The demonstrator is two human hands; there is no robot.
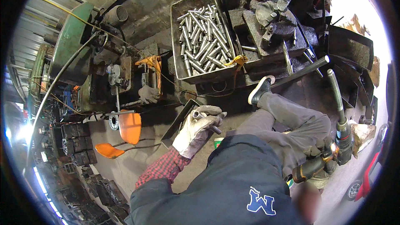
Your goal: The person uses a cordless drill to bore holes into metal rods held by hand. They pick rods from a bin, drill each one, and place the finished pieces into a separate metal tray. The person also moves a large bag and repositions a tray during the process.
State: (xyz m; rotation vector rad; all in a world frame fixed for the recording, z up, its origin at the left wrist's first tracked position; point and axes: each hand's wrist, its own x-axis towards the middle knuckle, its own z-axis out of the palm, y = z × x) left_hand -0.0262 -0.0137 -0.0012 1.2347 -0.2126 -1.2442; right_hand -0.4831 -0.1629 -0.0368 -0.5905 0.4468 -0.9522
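My left hand [195, 130], in a pale work glove below a red checked cuff, is closed around a short steel tube [196, 115]. The tube's round hollow end pokes out by the thumb and its other end shows below the fingers. Under the hand, a dark narrow metal tray [170, 135] stands on the floor, its inside partly covered by the glove. Beyond it is a metal bin [178, 64] heaped with short shiny steel pieces [204, 41] lying every way. My right hand cannot be made out.
At left stands a green machine [73, 37] with a loose grey glove [148, 94] and an orange seat [130, 128] near it. Oily metal fixtures [268, 16] sit beyond my legs [291, 116]. A long round bar [302, 71] and a power tool [343, 141] are at right.
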